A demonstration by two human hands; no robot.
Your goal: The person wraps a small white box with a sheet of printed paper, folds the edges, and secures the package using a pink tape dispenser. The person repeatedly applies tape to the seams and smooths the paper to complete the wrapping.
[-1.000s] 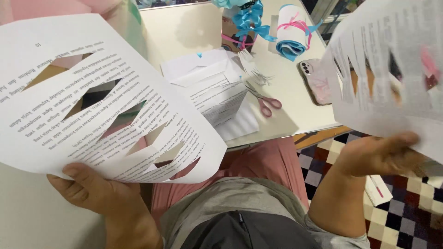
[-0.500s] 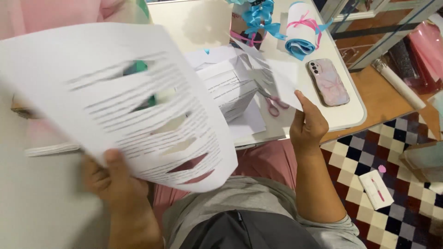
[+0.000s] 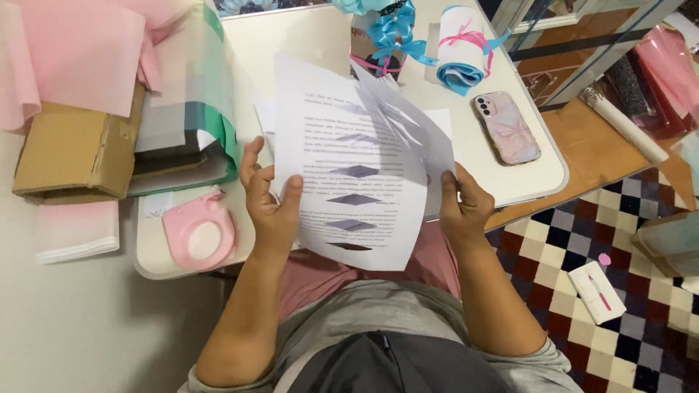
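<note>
We hold thin, floppy printed sheets (image 3: 349, 175) by their edges, left hand (image 3: 271, 207) and right hand (image 3: 460, 207) each pinching lightly.

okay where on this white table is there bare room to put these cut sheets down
Both hands, left hand and right hand, hold the sheets. Bare tabletop shows at the far side, between the green-edged stack and the ribbons, and along the right edge around the phone. The left end is crowded: pink tape holder, cardboard box.
</note>
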